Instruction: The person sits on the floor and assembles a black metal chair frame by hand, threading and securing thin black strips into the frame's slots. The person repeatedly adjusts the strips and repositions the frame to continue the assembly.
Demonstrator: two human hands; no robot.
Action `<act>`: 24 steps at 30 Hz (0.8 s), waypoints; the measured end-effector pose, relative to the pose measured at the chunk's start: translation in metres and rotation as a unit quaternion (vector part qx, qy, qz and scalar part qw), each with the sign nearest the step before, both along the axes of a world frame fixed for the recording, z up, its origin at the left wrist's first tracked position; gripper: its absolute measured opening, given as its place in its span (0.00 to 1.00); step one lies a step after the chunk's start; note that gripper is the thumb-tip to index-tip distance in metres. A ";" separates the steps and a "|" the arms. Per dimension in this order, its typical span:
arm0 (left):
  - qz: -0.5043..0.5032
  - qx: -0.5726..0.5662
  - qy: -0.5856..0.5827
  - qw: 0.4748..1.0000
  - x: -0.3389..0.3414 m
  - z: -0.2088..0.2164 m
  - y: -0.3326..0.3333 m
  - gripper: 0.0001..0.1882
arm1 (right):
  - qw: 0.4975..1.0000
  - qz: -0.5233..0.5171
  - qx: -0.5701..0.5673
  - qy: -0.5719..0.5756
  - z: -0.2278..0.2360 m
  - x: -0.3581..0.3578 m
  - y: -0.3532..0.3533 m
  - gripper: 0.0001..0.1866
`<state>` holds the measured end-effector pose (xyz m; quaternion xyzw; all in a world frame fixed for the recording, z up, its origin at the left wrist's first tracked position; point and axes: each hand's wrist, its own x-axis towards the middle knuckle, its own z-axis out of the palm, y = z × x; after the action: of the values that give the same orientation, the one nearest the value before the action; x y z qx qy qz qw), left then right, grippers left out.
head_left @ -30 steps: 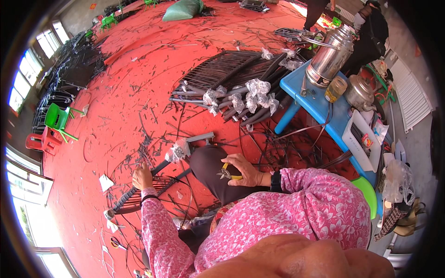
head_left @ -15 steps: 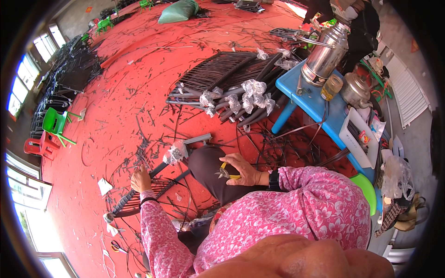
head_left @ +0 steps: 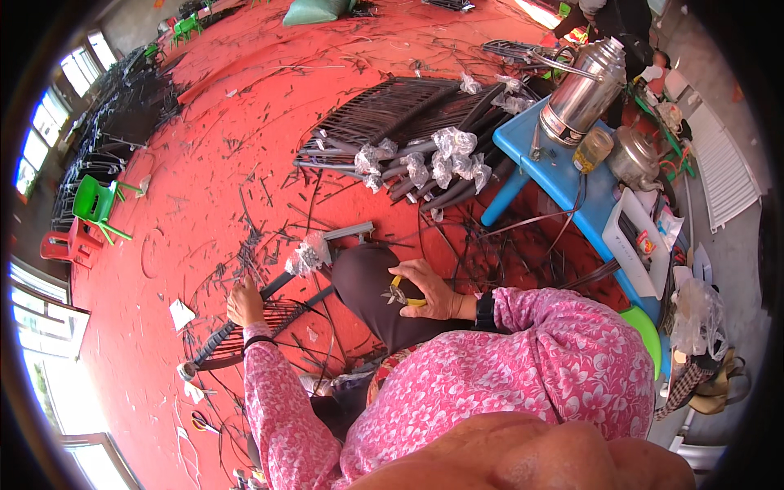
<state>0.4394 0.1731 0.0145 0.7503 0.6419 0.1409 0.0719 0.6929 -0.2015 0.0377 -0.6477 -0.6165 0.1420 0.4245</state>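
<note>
My right hand [head_left: 434, 291] is closed around yellow-handled cutting pliers [head_left: 413, 302], holding them over my dark-clad knee [head_left: 366, 286]. The handles are spread apart and the metal jaws point left. Further left, my left hand [head_left: 245, 304] is closed beside a dark slatted frame [head_left: 219, 340]. Its fingers are curled, and what they grip, if anything, is hidden. The frame lies tilted near my left leg, with thin dark strips trailing from it. Clear crinkled plastic [head_left: 309, 255] wraps one end of the frame, beside a grey metal bar [head_left: 349, 231].
Plastic-wrapped slatted frames [head_left: 384, 122] are stacked ahead. On the right, a blue table [head_left: 523, 147] carries a steel flask [head_left: 584, 90], a jar [head_left: 592, 151], a kettle [head_left: 633, 159] and a white tray [head_left: 625, 253]. Scissors [head_left: 202, 421] and dark scraps litter the red floor.
The view has tipped slightly, so most things sit a little higher or lower in it. Both hands keep nearly the same pose. A person at the far right has shifted.
</note>
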 end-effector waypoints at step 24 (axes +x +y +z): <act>0.015 -0.066 0.004 0.998 0.013 -0.003 0.019 0.32 | 0.962 -0.021 -0.157 0.223 -0.088 0.104 0.110 0.24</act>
<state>0.4529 0.1916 0.0110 0.7348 0.6613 0.0958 0.1165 0.7970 -0.0916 -0.0500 -0.6710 -0.4623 0.3691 0.4471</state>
